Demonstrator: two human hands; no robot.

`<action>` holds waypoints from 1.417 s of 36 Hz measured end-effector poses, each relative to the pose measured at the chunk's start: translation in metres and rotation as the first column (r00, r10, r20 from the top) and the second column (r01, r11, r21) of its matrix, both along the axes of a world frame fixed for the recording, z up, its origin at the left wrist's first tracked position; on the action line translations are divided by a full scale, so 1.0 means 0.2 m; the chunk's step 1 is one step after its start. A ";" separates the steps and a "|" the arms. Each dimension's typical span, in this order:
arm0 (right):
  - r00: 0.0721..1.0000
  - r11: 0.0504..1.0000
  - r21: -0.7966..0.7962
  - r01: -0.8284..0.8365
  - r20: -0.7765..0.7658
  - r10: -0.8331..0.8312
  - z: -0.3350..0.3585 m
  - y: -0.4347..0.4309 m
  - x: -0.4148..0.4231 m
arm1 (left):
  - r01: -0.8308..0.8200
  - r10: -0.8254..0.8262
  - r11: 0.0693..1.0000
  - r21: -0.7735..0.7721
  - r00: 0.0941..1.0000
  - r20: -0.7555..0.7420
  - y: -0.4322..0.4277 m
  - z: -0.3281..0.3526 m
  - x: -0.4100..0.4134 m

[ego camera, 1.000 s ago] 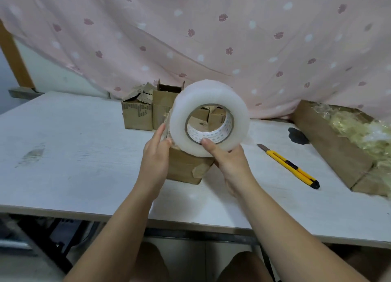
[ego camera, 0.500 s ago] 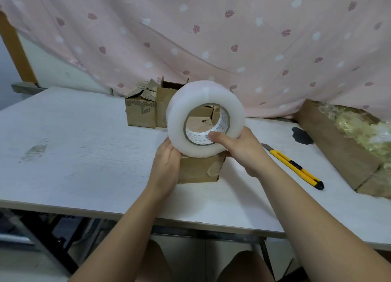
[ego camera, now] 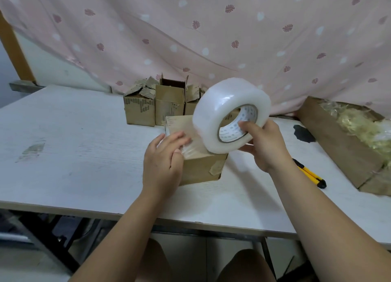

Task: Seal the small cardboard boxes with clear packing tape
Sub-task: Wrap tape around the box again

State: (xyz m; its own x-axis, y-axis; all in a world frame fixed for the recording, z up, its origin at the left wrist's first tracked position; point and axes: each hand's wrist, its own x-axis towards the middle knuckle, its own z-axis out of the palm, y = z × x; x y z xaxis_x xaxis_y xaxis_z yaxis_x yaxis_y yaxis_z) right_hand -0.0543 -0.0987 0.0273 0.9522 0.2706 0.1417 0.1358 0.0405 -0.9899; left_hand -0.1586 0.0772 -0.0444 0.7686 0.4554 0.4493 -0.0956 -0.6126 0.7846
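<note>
A small closed cardboard box point(ego camera: 202, 167) lies on the white table point(ego camera: 80, 154) in front of me. My right hand point(ego camera: 265, 146) grips a large roll of clear packing tape point(ego camera: 218, 110), thumb inside its core, holding it over the box's right end. A stretch of clear tape runs from the roll across the box top. My left hand point(ego camera: 164, 161) lies on the box's near left corner, its straight fingers pressing that tape down onto the top. Several more small cardboard boxes point(ego camera: 156, 107) with loose flaps stand behind, near the curtain.
A yellow utility knife point(ego camera: 311, 173) lies on the table to the right, partly behind my right wrist. Farther right is a long cardboard tray point(ego camera: 336, 142) with crumpled clear tape scraps. A pink patterned curtain point(ego camera: 211, 38) hangs along the far edge.
My right hand has carried the roll to the right and tilted it, drawing tape across the box top. My left hand moved from the box's side up onto its top.
</note>
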 end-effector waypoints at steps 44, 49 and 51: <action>0.927 0.916 -0.153 0.370 0.127 -0.353 -0.43 -0.24 0.11 | 0.088 0.165 0.641 0.763 0.955 -0.249 -0.17 0.24 0.01; 0.933 0.925 -0.136 0.354 0.111 -0.341 -0.45 -0.25 0.12 | 0.154 0.267 0.514 0.844 0.906 -0.329 -0.20 0.23 0.08; 0.937 0.931 -0.126 0.344 0.104 -0.332 -0.46 -0.25 0.12 | 0.160 0.256 0.570 0.806 0.898 -0.359 -0.23 0.22 0.11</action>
